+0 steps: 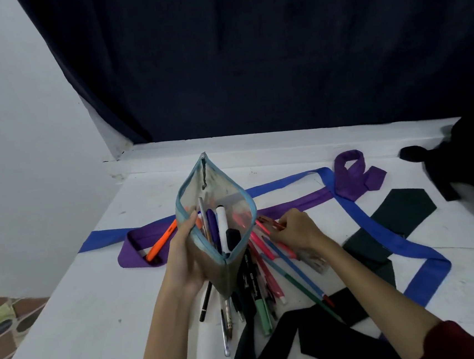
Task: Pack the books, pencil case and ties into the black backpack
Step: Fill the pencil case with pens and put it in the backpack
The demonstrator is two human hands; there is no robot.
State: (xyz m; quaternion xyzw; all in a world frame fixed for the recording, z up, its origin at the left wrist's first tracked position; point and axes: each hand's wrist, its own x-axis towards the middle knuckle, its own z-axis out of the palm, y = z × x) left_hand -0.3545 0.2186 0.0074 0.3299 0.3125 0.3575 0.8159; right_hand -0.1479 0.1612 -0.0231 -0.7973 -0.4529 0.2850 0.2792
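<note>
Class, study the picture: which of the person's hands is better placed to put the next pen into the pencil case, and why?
The right hand. It already pinches a pen among the loose pens on the table, beside the case's open mouth. The left hand is occupied gripping the pencil case upright.

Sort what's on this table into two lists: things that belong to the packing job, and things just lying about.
Belongs to the job:
- pencil case, held open by the left hand
- loose pens, the right hand picking some up
- blue tie
- purple tie
- dark ties
- black backpack, at the far right edge

Just lying about:
- dark curtain
- patterned cloth, off the table
</note>
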